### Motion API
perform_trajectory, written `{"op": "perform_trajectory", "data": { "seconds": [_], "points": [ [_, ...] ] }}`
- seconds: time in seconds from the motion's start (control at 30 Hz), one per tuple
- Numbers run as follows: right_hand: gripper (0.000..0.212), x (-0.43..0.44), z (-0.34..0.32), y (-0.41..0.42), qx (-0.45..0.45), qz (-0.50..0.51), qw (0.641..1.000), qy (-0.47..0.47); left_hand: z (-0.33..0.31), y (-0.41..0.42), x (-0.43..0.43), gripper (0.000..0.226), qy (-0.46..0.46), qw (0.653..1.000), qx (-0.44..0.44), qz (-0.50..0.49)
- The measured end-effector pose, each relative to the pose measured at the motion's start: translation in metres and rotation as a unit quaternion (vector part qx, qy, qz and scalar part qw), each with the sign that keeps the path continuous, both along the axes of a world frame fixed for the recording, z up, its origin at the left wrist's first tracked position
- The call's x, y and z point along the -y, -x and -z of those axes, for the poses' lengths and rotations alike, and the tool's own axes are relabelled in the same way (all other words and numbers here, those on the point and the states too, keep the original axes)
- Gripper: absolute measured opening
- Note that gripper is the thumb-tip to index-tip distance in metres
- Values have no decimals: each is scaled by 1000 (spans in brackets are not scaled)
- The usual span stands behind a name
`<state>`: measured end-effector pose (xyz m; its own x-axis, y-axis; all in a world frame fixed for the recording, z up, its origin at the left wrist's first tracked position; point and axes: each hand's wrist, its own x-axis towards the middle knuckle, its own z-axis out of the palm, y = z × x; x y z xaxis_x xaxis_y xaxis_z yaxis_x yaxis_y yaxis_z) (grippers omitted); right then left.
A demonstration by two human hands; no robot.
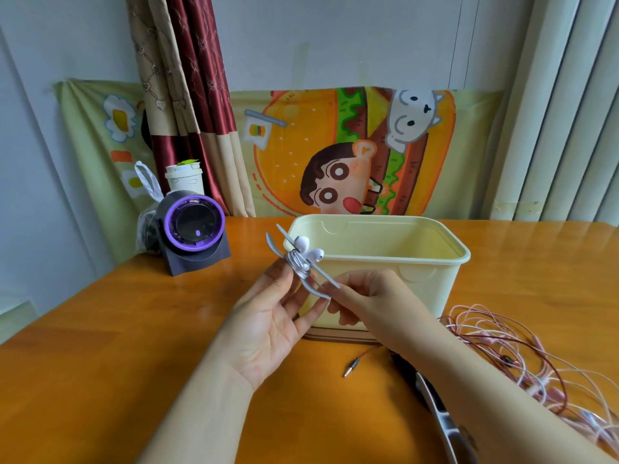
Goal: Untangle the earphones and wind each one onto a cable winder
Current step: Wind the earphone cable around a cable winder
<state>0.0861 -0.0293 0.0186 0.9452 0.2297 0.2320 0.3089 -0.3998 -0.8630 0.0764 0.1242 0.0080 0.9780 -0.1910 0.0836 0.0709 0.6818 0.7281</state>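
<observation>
A grey cable winder (300, 266) with white earphones (310, 251) wound round its middle is held up in front of the yellow box. My left hand (274, 316) pinches it from the left side. My right hand (360, 296) pinches its lower right end. Both earbuds stick out at the top of the winder. A tangle of pink and red earphone cables (522, 356) lies on the table at the right, with one metal jack plug (351, 366) lying loose under my right forearm.
An open pale yellow plastic box (428, 262) stands mid-table behind my hands. A purple-ringed black device (196, 226), a white cup (184, 179) and a plastic bag (147, 226) sit at the back left. A grey and black object (442, 413) lies partly under my right forearm.
</observation>
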Motion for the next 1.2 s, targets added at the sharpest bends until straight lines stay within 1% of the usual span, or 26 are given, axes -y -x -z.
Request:
{"op": "perform_trajectory", "data": {
  "seconds": [0.1,0.2,0.3,0.43,0.47,0.5,0.57,0.63,0.7,0.8,0.87,0.9,0.97,1.03,1.13,1.2],
  "points": [
    [36,1,2,-2,-35,-1,999,-26,1,0,1,38,2,1000,-14,-15],
    [22,2,2,-2,-62,-10,995,-76,5,-3,0,37,3,999,-18,-39],
    [20,1,3,-1,-81,-13,990,-114,8,-4,0,30,-48,996,11,-78],
    [26,-1,2,2,-112,-20,975,-191,6,-3,0,37,-127,978,72,-148],
    [27,-1,1,3,-107,-12,976,-187,7,-3,-1,39,-160,968,88,-169],
    [28,-1,-1,3,-90,2,983,-163,7,-3,-1,41,-201,956,102,-189],
    [27,-1,-4,5,-26,34,996,-80,9,-4,-1,44,-294,921,121,-225],
    [23,-1,-8,7,50,52,997,-6,12,-6,-2,37,-355,894,123,-246],
    [16,-1,-10,8,107,63,992,36,15,-6,-1,33,-385,883,119,-240],
    [9,0,-11,8,145,51,987,47,17,-5,3,56,-399,888,110,-200],
    [8,1,-11,7,138,35,989,24,17,-4,4,63,-381,901,111,-177],
    [7,2,-11,7,123,24,992,4,17,-3,5,62,-368,909,109,-159],
    [4,4,-12,6,85,-4,996,-31,15,-2,4,51,-341,926,112,-118],
    [8,7,-12,4,71,-19,997,-36,13,-1,2,48,-334,932,117,-78],
    [10,9,-11,2,97,-1,995,0,14,-2,1,48,-355,925,124,-49],
    [11,9,-9,0,116,17,993,34,16,-2,1,47,-384,912,133,-49]
  ]
}}
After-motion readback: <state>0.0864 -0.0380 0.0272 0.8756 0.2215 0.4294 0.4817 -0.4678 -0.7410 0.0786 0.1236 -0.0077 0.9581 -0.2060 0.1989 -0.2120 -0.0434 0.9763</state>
